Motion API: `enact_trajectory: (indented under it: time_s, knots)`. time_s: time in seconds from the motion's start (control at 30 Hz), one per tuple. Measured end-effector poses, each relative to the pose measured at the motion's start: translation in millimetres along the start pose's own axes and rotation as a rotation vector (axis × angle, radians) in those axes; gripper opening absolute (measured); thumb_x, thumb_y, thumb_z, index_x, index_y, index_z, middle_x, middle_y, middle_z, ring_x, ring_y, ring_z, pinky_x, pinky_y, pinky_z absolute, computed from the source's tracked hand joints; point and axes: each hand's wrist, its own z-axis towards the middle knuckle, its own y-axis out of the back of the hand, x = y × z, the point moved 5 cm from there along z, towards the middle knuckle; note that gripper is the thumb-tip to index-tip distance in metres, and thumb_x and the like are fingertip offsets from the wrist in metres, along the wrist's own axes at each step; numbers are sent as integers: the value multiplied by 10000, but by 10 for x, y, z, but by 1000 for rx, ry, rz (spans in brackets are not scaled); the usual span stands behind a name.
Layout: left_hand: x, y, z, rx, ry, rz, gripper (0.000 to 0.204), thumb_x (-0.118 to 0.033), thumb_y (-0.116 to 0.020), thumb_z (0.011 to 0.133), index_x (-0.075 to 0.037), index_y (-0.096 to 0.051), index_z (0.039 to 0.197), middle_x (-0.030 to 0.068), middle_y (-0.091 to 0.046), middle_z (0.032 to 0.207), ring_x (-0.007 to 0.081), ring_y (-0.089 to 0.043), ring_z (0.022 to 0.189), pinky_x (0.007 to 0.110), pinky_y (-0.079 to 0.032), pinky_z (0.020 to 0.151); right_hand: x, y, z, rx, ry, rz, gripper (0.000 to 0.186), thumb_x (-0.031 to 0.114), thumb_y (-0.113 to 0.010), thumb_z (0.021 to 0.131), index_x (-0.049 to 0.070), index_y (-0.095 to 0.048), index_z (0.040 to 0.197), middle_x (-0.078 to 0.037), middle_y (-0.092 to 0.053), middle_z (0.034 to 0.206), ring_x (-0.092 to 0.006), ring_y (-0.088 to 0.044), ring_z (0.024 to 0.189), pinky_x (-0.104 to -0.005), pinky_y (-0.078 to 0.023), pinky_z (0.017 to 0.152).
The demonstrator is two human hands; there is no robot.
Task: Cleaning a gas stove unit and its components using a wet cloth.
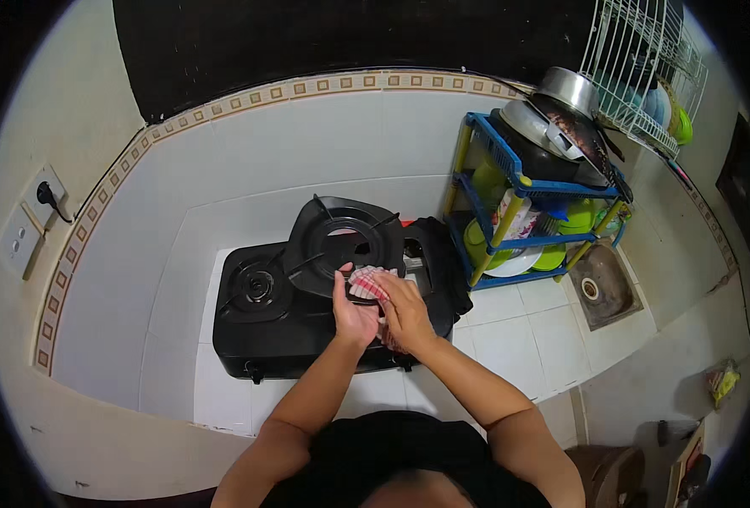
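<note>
A white-tiled desk (pixel 510 330) carries a black two-burner gas stove (pixel 282 326), and a blue and yellow dish rack (pixel 519 203) with green plates stands to its right. A black pan support (pixel 341 241) is tilted up off the stove's right burner. The left hand (pixel 354 309) grips the support's near edge from below. The right hand (pixel 405 309) closes its fingers on a red-and-white checked cloth (pixel 366 284), pressing it against that edge. Both forearms rise from the lower edge, hands touching.
</note>
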Motion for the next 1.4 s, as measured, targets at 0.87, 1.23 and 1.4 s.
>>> enact_trajectory:
  time_s: [0.87,1.23,1.4]
  knots:
    - [-42,-105,-645,123,118,29,349,-422,-410,996,-113,-564,1047,175,-561,1271,290,-528,1174,454,-388,1028,124,303,-615,210,95,-1,520,-25,-554,706,47,-573,1220,-141,-497,1356,-371,-421,1182,-437,-347,1024]
    - [165,-109,-771,149,138,140,359,-423,-436,984,-89,-569,995,177,-654,1089,277,-592,1063,437,-453,953,228,447,-1030,98,-36,-80,534,-122,-563,702,30,-527,1212,-141,-543,1294,-382,-476,1129,-467,-394,988]
    - [259,-202,-845,87,169,121,358,-419,-473,972,-76,-578,962,144,-670,983,263,-585,1068,412,-440,954,-16,618,-1032,129,14,14,434,-103,-615,703,69,-571,1100,-145,-488,1376,-374,-489,1109,-420,-414,967]
